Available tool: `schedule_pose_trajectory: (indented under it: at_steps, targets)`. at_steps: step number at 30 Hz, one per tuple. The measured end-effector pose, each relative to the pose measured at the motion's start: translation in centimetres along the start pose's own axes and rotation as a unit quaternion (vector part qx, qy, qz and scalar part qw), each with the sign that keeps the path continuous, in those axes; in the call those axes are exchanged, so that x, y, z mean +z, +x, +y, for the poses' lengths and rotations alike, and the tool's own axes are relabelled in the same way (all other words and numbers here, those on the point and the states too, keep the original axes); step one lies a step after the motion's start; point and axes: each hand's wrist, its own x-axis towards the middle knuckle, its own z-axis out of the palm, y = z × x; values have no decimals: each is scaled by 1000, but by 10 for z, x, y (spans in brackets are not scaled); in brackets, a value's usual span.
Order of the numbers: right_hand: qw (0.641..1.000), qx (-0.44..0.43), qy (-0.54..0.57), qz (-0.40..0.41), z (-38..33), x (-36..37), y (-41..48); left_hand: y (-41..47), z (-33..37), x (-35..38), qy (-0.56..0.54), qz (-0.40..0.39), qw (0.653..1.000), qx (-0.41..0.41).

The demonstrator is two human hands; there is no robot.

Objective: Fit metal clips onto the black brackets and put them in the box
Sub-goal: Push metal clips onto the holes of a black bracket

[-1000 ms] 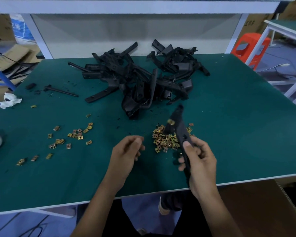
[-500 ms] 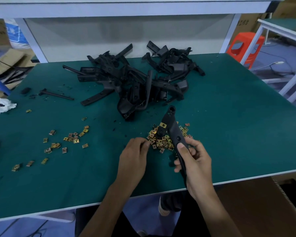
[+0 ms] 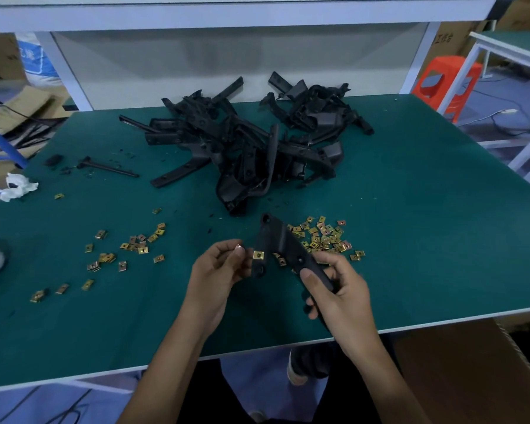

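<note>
My right hand [image 3: 337, 289] grips a black bracket [image 3: 283, 247] by its lower end, holding it above the green table [image 3: 426, 240]. One gold metal clip [image 3: 258, 255] sits fitted on the bracket's left arm. My left hand [image 3: 219, 270] pinches a small metal clip [image 3: 239, 246] at its fingertips, just left of the bracket. A heap of loose gold clips [image 3: 326, 237] lies behind the bracket. A big pile of black brackets [image 3: 248, 142] fills the table's far middle.
More clips [image 3: 129, 249] lie scattered on the left of the table. A thin black rod [image 3: 107, 167] and crumpled white paper [image 3: 16, 186] sit at far left. A brown cardboard box [image 3: 459, 371] stands below the table's front right edge. An orange stool [image 3: 447, 84] is at back right.
My left hand has picked a clip from the heap and lifted it. My right hand has turned the bracket and tilted its top to the left, toward the left hand.
</note>
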Motion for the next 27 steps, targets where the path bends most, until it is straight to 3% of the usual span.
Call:
schedule_pose_trajectory:
  at_steps: [17, 27]
  targets:
    - [996, -14, -73, -45, 2, 0, 0, -4, 6, -4, -87, -37, 995, -16]
    - [994, 2, -91, -59, 0, -1, 2, -2, 5, -6, -103, -13, 994, -21]
